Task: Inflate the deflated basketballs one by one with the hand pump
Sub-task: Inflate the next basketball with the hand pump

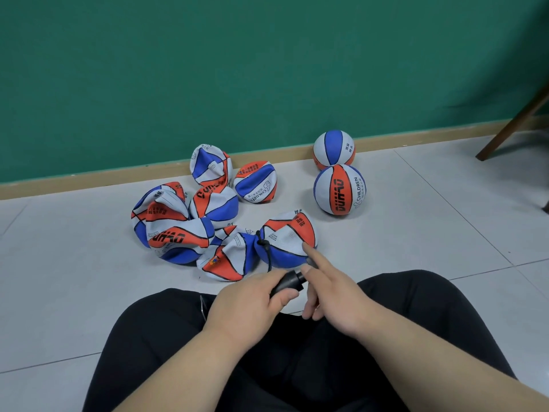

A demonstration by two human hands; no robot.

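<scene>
Hose [269, 257] from the black hand pump [287, 283] runs into the half-filled basketball [285, 242] on the floor [416, 233], so the left hand [249, 304] clenches the pump steady while the right hand [335, 295] meets its plunger end [312, 261], grasp unclear.

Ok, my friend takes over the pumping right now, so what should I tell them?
Left hand: grips the black pump.
Right hand: holds nothing; its forefinger stretches toward the front ball.
The hose runs up to the front ball, which looks only partly filled.
Done: the far round ball by the wall and the near round ball in front of it.
Left: finish the front ball, then the flat balls piled on the left.
</scene>
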